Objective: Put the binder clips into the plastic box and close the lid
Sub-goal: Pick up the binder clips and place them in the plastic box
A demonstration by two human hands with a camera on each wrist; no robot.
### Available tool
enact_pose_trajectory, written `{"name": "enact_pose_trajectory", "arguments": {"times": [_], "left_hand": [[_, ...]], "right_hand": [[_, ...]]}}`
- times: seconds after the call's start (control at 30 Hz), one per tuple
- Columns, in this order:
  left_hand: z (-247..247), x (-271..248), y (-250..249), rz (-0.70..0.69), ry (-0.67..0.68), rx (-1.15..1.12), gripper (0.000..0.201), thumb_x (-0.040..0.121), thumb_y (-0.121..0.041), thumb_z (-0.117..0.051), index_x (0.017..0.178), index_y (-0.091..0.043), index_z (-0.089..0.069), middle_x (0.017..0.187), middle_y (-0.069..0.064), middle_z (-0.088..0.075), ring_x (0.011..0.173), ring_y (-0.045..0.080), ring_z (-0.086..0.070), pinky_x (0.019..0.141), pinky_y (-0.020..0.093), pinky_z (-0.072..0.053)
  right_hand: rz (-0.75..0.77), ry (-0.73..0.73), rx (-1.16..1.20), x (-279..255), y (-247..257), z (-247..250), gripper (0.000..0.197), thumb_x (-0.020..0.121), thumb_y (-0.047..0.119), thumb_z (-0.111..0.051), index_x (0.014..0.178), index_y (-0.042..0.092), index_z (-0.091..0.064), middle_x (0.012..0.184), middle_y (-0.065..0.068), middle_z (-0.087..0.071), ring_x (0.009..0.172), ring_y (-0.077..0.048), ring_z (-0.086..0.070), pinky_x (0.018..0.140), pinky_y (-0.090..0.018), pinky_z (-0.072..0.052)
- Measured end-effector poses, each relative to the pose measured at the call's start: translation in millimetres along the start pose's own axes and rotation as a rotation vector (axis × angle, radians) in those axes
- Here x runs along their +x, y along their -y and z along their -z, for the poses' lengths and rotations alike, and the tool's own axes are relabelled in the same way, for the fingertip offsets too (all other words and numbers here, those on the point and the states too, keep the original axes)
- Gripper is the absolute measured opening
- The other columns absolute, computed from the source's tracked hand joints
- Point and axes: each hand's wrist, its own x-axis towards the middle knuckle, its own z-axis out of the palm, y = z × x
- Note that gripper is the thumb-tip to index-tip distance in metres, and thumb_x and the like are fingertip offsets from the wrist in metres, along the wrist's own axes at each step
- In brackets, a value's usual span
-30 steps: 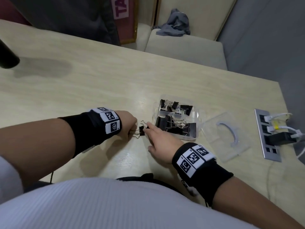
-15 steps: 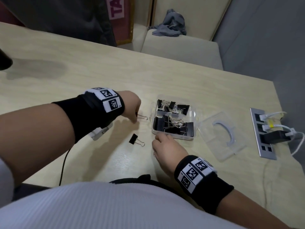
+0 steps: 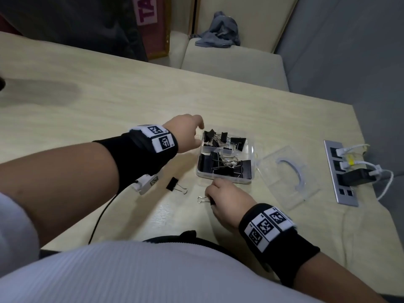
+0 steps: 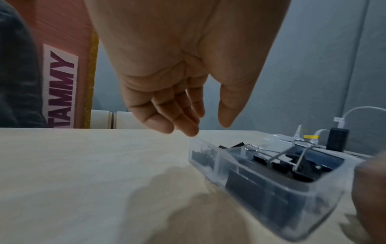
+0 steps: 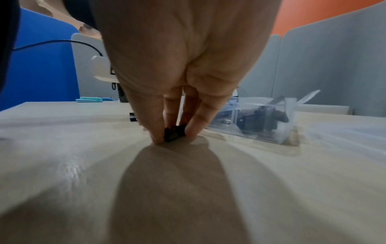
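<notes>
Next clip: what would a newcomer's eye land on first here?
The clear box mid-table, heaped with black clips, its lid lying off to its right. The left hand hovers open over the box's far-left corner, while the right hand pinches a clip on the table near the box; a loose clip lies to its left.

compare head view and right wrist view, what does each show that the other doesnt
Only the head view shows the lid lying beside the plastic box, the loose binder clip on the table and the left hand at the box's far corner. Only the right wrist view shows the black clip pinched between the fingertips. Both show the right hand and the plastic box.
</notes>
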Motion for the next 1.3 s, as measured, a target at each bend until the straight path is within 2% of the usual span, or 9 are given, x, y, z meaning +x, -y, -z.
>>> {"name": "enact_pose_trajectory", "arguments": {"times": [0.17, 0.33, 0.43, 0.57, 0.7, 0.87, 1.0, 1.13, 1.3], "left_hand": [[-12, -27, 17, 0.006, 0.259, 0.212, 0.03, 0.082, -0.035, -0.064, 0.108, -0.021, -0.06, 0.104, 0.0, -0.066, 0.085, 0.019, -0.055, 0.073, 0.032, -0.047], [-36, -48, 22, -0.073, 0.477, 0.359, 0.05, 0.069, -0.044, -0.078, 0.107, -0.021, -0.055, 0.105, -0.001, -0.054, 0.087, 0.02, -0.055, 0.069, 0.031, -0.045], [-46, -52, 22, -0.12, 0.436, 0.381, 0.03, 0.074, -0.029, -0.071, 0.099, -0.023, -0.056, 0.102, 0.0, -0.052, 0.088, 0.022, -0.058, 0.07, 0.035, -0.051], [-45, -49, 22, -0.106, 0.438, 0.387, 0.016, 0.076, -0.028, -0.069, 0.09, -0.025, -0.063, 0.097, 0.0, -0.052, 0.084, 0.021, -0.055, 0.074, 0.034, -0.05], [-30, -37, 23, -0.043, 0.349, 0.451, 0.025, 0.084, -0.037, -0.061, 0.091, -0.013, -0.064, 0.094, 0.006, -0.064, 0.081, 0.025, -0.057, 0.068, 0.032, -0.049], [-15, -21, 17, -0.02, 0.322, 0.474, 0.04, 0.086, -0.047, -0.06, 0.094, -0.009, -0.07, 0.096, 0.009, -0.071, 0.083, 0.028, -0.061, 0.064, 0.026, -0.041], [-28, -22, 21, -0.029, 0.367, 0.44, 0.047, 0.073, -0.037, -0.074, 0.11, -0.015, -0.055, 0.109, 0.008, -0.055, 0.093, 0.028, -0.062, 0.068, 0.032, -0.048], [-40, -24, 21, -0.058, 0.358, 0.489, 0.035, 0.082, -0.033, -0.066, 0.109, -0.012, -0.057, 0.108, 0.01, -0.064, 0.098, 0.03, -0.062, 0.072, 0.031, -0.046], [-33, -23, 19, -0.006, 0.355, 0.554, 0.033, 0.083, -0.034, -0.064, 0.107, -0.011, -0.063, 0.103, 0.009, -0.066, 0.096, 0.028, -0.062, 0.066, 0.028, -0.042]], "right_hand": [[0.038, -0.207, 0.168, -4, 3, 33, 0.029, 0.085, 0.03, -0.057, 0.112, 0.022, -0.056, 0.111, 0.003, -0.055, 0.104, -0.016, -0.052, 0.087, -0.034, -0.048], [-0.262, -0.536, 0.359, 19, -17, 70, 0.038, 0.086, 0.03, -0.062, 0.121, 0.018, -0.053, 0.121, -0.002, -0.051, 0.104, -0.018, -0.056, 0.093, -0.033, -0.046], [-0.371, -0.452, 0.323, 24, -31, 79, 0.052, 0.087, 0.037, -0.06, 0.133, 0.017, -0.045, 0.134, -0.007, -0.046, 0.115, -0.023, -0.051, 0.1, -0.036, -0.042], [-0.453, -0.426, 0.194, 12, -40, 69, 0.044, 0.088, 0.037, -0.056, 0.127, 0.018, -0.05, 0.129, -0.008, -0.049, 0.119, -0.029, -0.047, 0.098, -0.04, -0.041], [-0.554, -0.401, 0.181, -3, -47, 52, 0.044, 0.089, 0.044, -0.053, 0.126, 0.02, -0.052, 0.131, -0.006, -0.048, 0.12, -0.029, -0.045, 0.1, -0.042, -0.039], [-0.731, -0.53, 0.248, -19, -68, 41, 0.036, 0.094, 0.034, -0.047, 0.125, 0.017, -0.053, 0.135, -0.009, -0.047, 0.123, -0.031, -0.044, 0.103, -0.044, -0.036], [-0.94, -0.318, 0.236, -31, -94, 27, 0.056, 0.087, 0.045, -0.045, 0.137, 0.019, -0.04, 0.146, -0.01, -0.039, 0.129, -0.035, -0.04, 0.103, -0.048, -0.037], [-0.919, -0.177, 0.089, -32, -95, 13, 0.071, 0.078, 0.055, -0.054, 0.137, 0.018, -0.038, 0.14, -0.01, -0.045, 0.126, -0.035, -0.043, 0.099, -0.046, -0.041], [-0.874, -0.182, 0.011, -28, -91, 16, 0.056, 0.085, 0.049, -0.054, 0.127, 0.013, -0.046, 0.128, -0.012, -0.052, 0.118, -0.034, -0.047, 0.091, -0.043, -0.043]]}}
